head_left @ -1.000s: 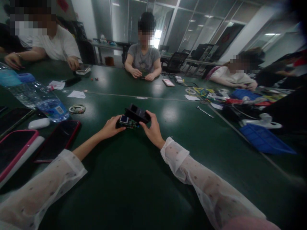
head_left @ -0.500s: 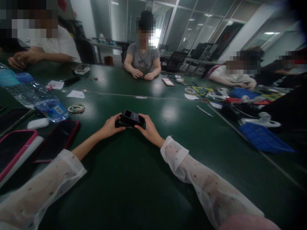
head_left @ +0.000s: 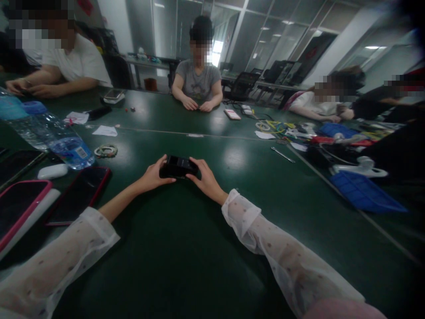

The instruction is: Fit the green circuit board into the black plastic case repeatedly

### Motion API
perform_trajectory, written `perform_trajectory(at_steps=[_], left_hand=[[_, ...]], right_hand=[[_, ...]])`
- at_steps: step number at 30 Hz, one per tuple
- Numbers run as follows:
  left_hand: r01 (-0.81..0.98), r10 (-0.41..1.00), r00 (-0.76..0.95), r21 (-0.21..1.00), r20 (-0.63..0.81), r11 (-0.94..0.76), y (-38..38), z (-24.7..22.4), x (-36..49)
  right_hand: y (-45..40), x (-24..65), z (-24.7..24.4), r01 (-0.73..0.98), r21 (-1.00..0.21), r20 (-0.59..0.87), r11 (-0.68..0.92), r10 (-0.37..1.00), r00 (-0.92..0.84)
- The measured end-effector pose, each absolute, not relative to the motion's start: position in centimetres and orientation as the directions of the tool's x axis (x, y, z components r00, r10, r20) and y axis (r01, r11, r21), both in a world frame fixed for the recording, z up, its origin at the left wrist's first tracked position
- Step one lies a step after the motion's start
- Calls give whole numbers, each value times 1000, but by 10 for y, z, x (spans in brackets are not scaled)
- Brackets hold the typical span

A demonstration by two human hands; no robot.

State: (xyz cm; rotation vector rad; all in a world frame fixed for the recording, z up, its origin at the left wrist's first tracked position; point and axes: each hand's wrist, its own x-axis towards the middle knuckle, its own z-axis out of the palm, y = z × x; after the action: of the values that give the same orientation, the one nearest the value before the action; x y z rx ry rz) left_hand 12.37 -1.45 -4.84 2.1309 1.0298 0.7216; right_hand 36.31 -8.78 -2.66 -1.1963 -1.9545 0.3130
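Observation:
A small black device (head_left: 179, 167) is held between both hands, just over the green table (head_left: 166, 230). My left hand (head_left: 154, 174) grips its left end, with the thumb along the near side. On the right end my right hand (head_left: 205, 177) has its fingers and thumb closed round it. The device's upper face looks dark, and its details are too small to make out. Beyond my left hand lies a beaded bracelet (head_left: 106, 151).
Bottles (head_left: 71, 146) and a red-edged phone (head_left: 81, 195) are at the left. A wrench (head_left: 282, 154), a blue tray (head_left: 365, 191) and tangled cables (head_left: 279, 127) lie at the right. A person in grey (head_left: 198, 79) sits opposite, others at both sides.
The black device has tilted, and its raised upper part now sits lower and flatter between my hands. My hands have barely moved. The person at the left has shifted their hands.

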Motion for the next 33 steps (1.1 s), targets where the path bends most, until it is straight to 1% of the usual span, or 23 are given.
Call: perform_trajectory(at_steps=[5, 10, 13, 17, 23, 25, 33], left_hand=[[510, 831, 528, 718, 174, -475, -13, -50, 122], [522, 834, 523, 709, 173, -474, -13, -50, 122], [500, 840, 516, 739, 165, -452, -13, -48, 122], [478, 859, 492, 781, 143, -403, -16, -43, 123], [471, 836, 527, 766, 154, -438, -21, -34, 126], [456, 832, 533, 777, 152, -434, -21, -32, 126], [414, 851, 522, 857, 53, -307, -26, -25, 126]], right_hand=[[-88, 363, -28, 633, -567, 498, 527, 832, -246], [-86, 364, -29, 644, -574, 429, 506, 856, -290], [-86, 364, -28, 640, -563, 438, 523, 845, -306], [-87, 364, -26, 616, -525, 483, 588, 801, -353], [-89, 362, -24, 605, -496, 500, 623, 775, -387], [-90, 362, -24, 603, -493, 504, 628, 771, -391], [-89, 363, -26, 592, -504, 503, 629, 771, -391]])
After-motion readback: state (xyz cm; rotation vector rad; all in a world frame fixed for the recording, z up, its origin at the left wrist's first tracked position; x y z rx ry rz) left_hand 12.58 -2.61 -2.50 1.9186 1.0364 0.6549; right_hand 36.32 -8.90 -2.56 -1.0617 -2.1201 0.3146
